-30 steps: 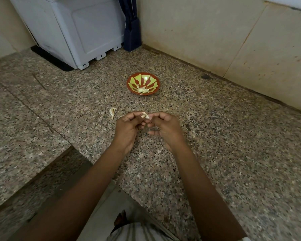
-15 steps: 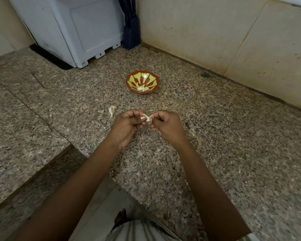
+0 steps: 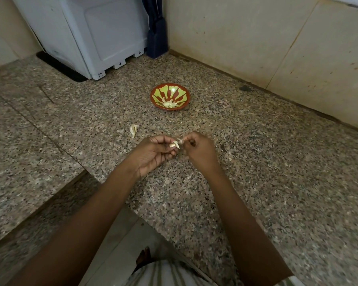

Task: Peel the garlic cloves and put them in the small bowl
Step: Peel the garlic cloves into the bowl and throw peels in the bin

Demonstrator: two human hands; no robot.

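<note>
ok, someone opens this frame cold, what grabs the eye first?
The red and green small bowl, mid-counter toward the back wall, with peeled cloves in its bottom. Nearer, the left hand and right hand pinch a garlic clove between them above the granite counter; a pale garlic piece lies on the counter to their left.

Readable text: none was found.
White appliance [image 3: 91,34]: small dark marks near its base were too small to read.

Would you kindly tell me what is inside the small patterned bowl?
In the small bowl lie pale peeled garlic cloves, clustered at the bottom; overlap hides their count.
</note>
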